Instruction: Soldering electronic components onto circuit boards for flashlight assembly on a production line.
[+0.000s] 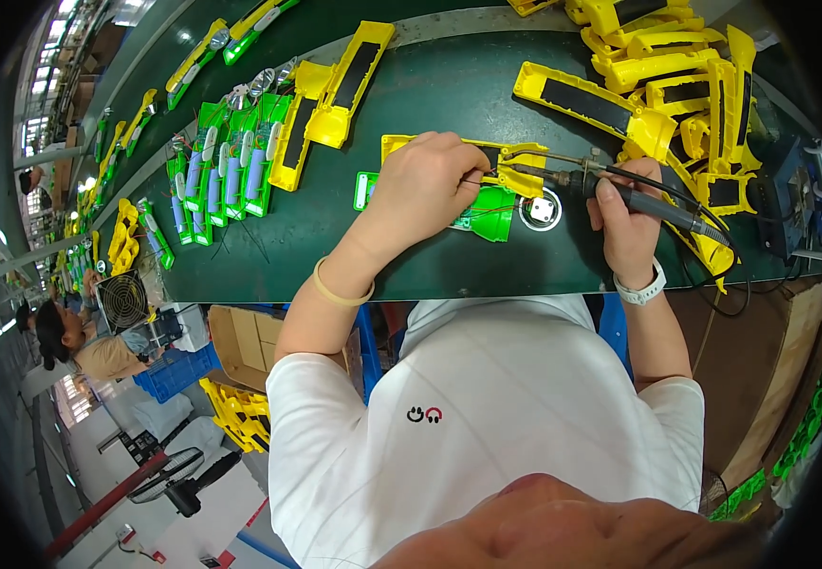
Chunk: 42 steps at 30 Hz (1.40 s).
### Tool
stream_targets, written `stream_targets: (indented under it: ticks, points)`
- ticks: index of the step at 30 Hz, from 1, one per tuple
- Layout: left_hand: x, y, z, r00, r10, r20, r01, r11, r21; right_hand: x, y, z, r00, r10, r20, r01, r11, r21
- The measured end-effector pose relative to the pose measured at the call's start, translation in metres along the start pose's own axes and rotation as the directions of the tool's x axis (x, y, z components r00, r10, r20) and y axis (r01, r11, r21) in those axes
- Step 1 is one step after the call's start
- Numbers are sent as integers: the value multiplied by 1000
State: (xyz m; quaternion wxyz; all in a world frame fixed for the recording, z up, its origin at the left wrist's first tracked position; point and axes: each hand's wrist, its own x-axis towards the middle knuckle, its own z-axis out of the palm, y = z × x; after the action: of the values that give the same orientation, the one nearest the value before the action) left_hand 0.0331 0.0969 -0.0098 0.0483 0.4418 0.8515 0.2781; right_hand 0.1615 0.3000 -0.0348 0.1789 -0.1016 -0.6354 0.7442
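On the bench in front of me lies a green flashlight housing (489, 223) with thin wires inside, up against a yellow housing shell (399, 144). My left hand (427, 182) covers part of both. Its thumb and forefinger are pinched together at a thin dark wire (475, 181). In my right hand (627, 223) is a soldering iron (662, 206), gripped by its dark handle. A thin metal feed tube is clamped along it, and the iron's tip points left over the yellow shell. Just below the tip sits a round silver lamp head (540, 210).
Green housings with purple cells (230, 175) stand in a row at left, beside yellow shells (349, 85). More yellow shells (691, 85) are heaped at right, near a dark blue soldering station (779, 204). A cable loops beside my right hand. Another person (98, 346) sits far left.
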Motion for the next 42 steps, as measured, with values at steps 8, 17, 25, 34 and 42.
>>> stream_targets:
  ticks: [8,17,25,34,42]
  points:
    - [3,7,-4,997,54,55,-61,989,133,2,7,-3,999,12,30,-9,993,-114]
    - [5,9,-7,994,76,83,-89,983,158,2,7,3,998,23,65,-14,990,-138]
    - [5,7,-5,995,71,71,-81,985,155,-4,1,0,993,-114,16,114,993,-34]
    - [4,4,-2,994,71,77,-83,982,169,15,-14,26,995,-95,43,94,995,22]
    - [3,5,0,996,63,60,-72,986,154,27,2,34,998,-18,66,10,993,119]
